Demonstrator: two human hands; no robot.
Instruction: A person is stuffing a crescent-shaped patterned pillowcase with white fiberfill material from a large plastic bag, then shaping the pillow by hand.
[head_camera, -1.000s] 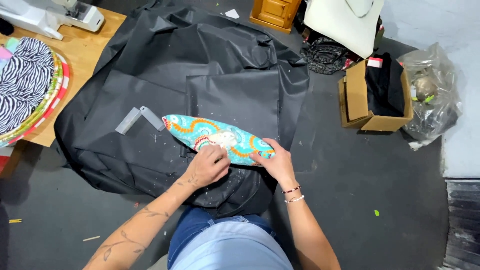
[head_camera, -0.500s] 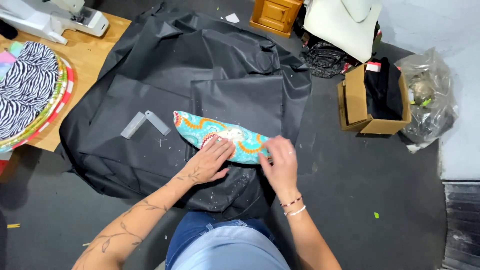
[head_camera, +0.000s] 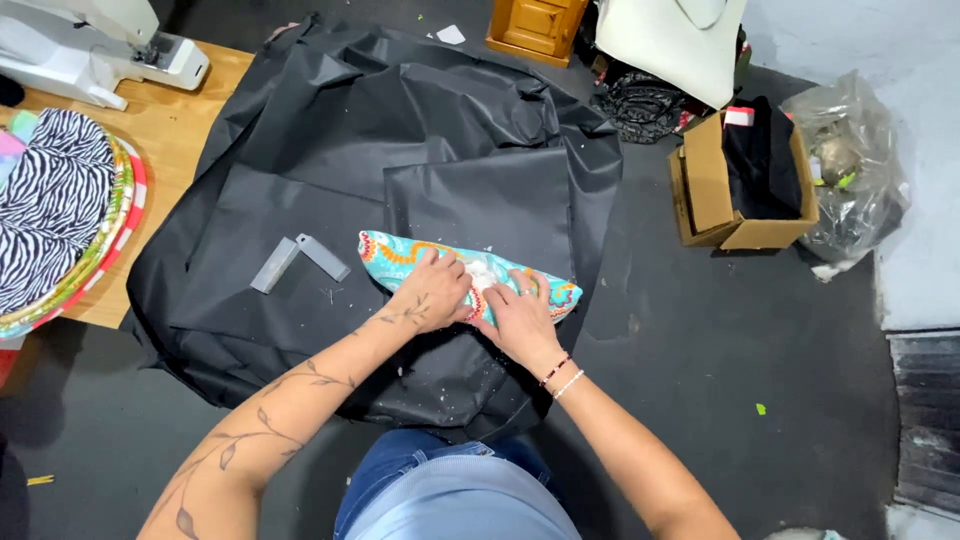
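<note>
A long, narrow pouch of turquoise patterned fabric lies on a large black sheet spread over the floor. White stuffing shows at an opening in the pouch's middle. My left hand presses on the pouch just left of that opening, fingers curled over the fabric. Right beside it, my right hand grips the pouch on the other side of the stuffing. The two hands nearly touch.
Two grey flat strips lie on the sheet left of the pouch. A wooden table at left carries a sewing machine and zebra-print cushions. An open cardboard box and a plastic bag stand at right.
My right hand has moved left along the pouch to the opening, and my left hand has shifted up onto it. Both hands now close together around the white stuffing.
</note>
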